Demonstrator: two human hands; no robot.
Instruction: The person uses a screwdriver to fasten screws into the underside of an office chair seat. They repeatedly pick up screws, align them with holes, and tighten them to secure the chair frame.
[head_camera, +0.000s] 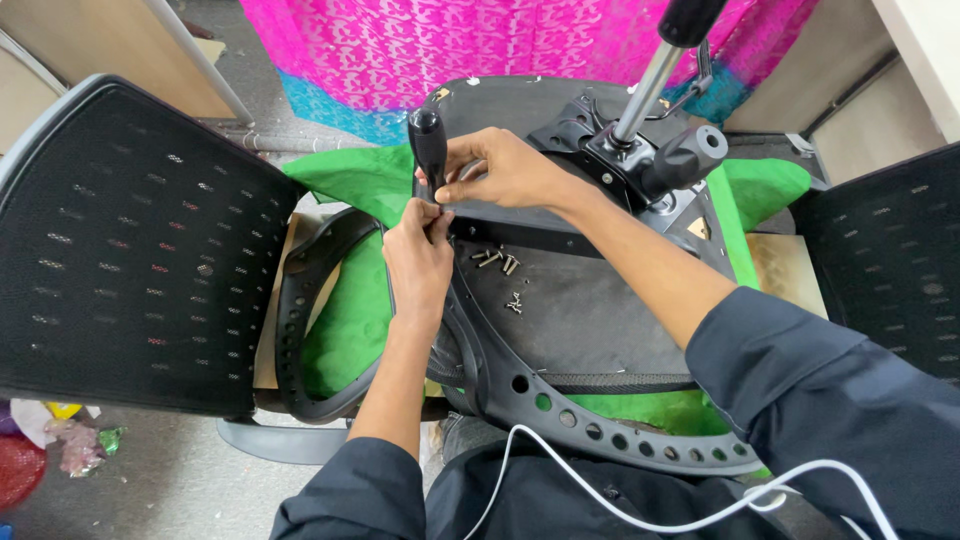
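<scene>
left hand: fingers curled, pinching upward | right hand: closed in a grip, just above

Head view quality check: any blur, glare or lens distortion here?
Head view: evenly lit, soft shadows; both hands and the screwdriver are sharp; the metal column shows a bright sheen; wide-angle bending curves the mesh chair back at the edges.
</scene>
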